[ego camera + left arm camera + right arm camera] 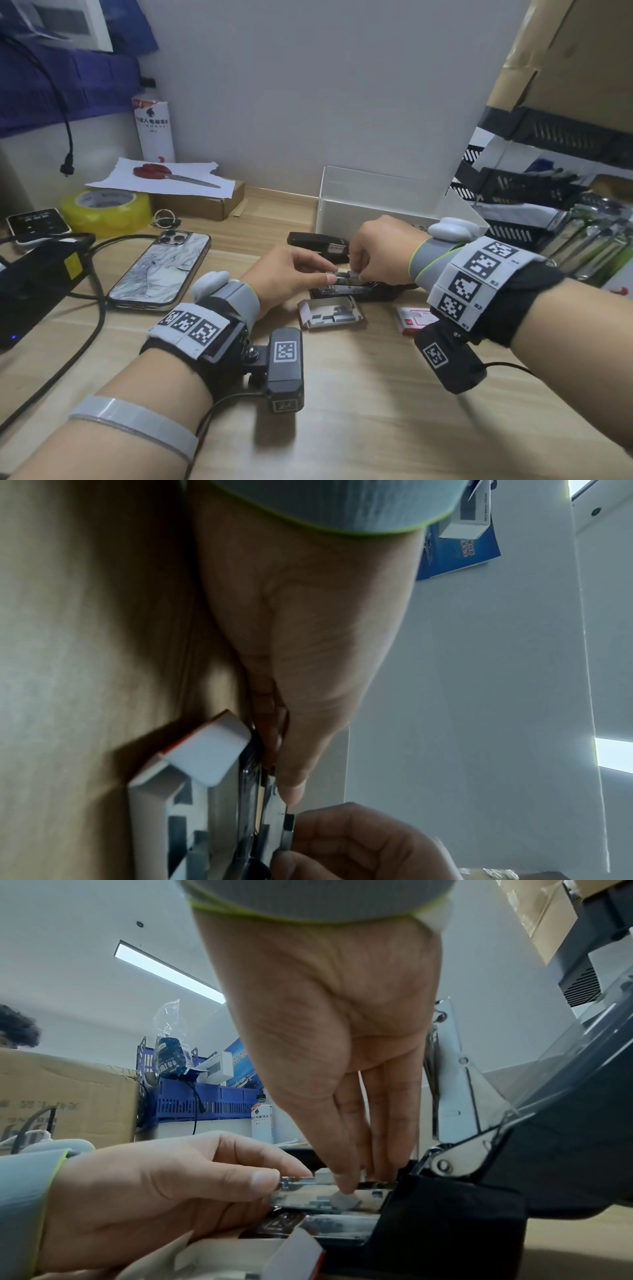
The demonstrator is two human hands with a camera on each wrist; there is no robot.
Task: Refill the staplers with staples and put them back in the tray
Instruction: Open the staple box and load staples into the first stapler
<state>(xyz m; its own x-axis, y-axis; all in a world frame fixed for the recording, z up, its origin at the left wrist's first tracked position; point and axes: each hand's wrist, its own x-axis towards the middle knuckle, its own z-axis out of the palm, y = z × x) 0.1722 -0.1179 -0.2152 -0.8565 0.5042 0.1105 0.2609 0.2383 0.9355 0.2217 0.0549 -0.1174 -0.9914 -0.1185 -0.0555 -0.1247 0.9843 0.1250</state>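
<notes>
**Now loading staples into the open stapler, mid-frame**

Far left of the head view: a phone [161, 267] and a yellow tape roll [106, 212] lie on the desk [342, 394], w/ red scissors [164, 173] on paper behind, all well apart from the work.

Centre-left, the left hand [284, 274] reaches in, thumb and forefinger pinching the front end of the stapler's metal rail, probably to keep the channel steady while it's filled. Just below it sits the open staple box [330, 313], flaps out, strips visible inside, near enough for quick reach.

Centre, the open stapler [356, 289] rests on the desk, its top swung up and back per the right wrist view, so the rail is exposed. A second, closed stapler [318, 245] lies just behind.

Centre-right, the right hand [376, 255] comes from above, fingertips [346, 1185] curled down onto the rail; they seem to be pressing a staple strip or the pusher, can't tell which.

Upper right of centre, the white tray [376, 202] stands against the wall, just behind both staplers. Its near rim is the edge to clear. Room on the right is tight: black baskets [513, 192] crowd that side.
</notes>
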